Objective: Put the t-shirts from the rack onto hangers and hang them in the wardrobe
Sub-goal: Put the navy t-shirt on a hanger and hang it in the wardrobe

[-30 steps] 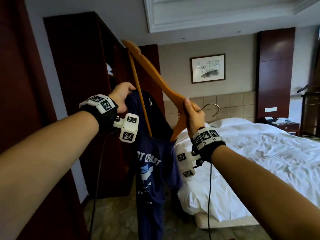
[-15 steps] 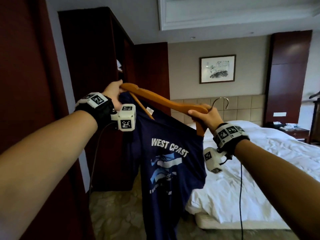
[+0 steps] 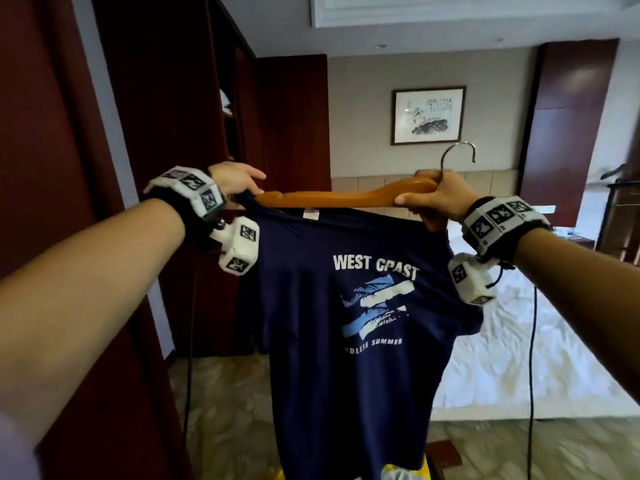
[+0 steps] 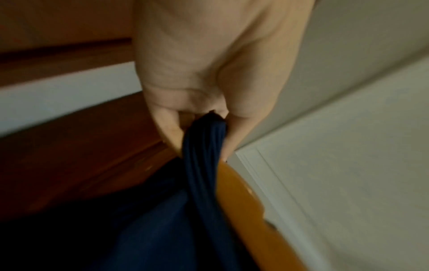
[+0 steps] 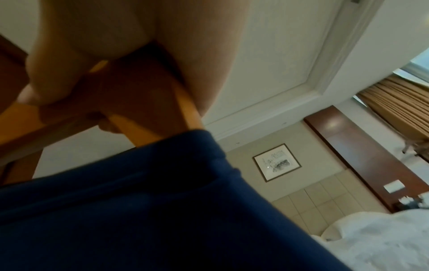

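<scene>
A navy t-shirt (image 3: pixel 346 306) printed "WEST COAST" hangs in front of me, its collar stretched along a wooden hanger (image 3: pixel 332 199) held level. My left hand (image 3: pixel 235 180) pinches the collar's left end beside the hanger's tip; the left wrist view shows the bunched navy t-shirt (image 4: pixel 204 146) between my fingers with the wooden hanger (image 4: pixel 243 201) beside it. My right hand (image 3: pixel 440 195) grips the hanger's centre just under its metal hook (image 3: pixel 457 154). In the right wrist view the wooden hanger (image 5: pixel 144 102) passes under my right palm into the navy t-shirt (image 5: pixel 150 210).
The dark wooden wardrobe (image 3: pixel 166 133) stands open at the left, close to my left arm. A bed (image 3: pixel 519 341) with white sheets fills the right side. A framed picture (image 3: pixel 427 116) hangs on the far wall. Patterned carpet (image 3: pixel 221 410) lies below.
The hanger swung from steeply tilted to level as my right hand rose and moved right. The shirt spread out flat, its print now fully facing me.
</scene>
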`<action>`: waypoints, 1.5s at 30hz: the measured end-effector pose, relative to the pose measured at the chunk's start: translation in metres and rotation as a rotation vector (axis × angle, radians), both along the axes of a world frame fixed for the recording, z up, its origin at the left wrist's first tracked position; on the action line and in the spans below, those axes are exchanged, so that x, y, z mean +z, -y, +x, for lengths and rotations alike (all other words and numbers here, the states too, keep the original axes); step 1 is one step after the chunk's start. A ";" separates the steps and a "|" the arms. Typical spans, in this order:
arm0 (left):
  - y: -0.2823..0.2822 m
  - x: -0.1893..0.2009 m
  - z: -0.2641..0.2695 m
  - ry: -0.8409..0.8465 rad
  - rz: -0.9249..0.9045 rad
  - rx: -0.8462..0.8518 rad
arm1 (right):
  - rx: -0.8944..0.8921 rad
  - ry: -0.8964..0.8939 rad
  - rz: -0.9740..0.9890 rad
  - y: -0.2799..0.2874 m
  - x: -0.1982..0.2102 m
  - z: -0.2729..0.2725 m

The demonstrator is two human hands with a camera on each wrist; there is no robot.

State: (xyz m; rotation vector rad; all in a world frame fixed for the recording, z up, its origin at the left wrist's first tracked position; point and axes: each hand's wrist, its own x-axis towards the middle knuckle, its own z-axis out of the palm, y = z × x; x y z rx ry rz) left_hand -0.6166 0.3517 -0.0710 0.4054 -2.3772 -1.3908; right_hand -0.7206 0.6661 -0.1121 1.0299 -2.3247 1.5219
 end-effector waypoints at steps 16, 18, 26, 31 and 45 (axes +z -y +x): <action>-0.063 -0.031 -0.025 -0.113 -0.452 -0.240 | 0.033 -0.167 0.319 0.056 0.004 0.026; -0.060 -0.035 -0.025 -0.051 -0.379 -0.227 | 0.021 -0.152 0.305 0.056 0.003 0.025; -0.012 -0.054 -0.014 0.106 -0.498 -0.319 | -0.047 -0.060 0.185 0.039 0.006 0.017; -0.002 -0.065 -0.014 -0.113 -0.463 -0.287 | -0.032 -0.037 0.184 0.036 0.009 0.018; 0.015 -0.068 -0.015 -0.132 -0.361 -0.186 | -0.026 -0.054 0.227 0.036 0.016 0.022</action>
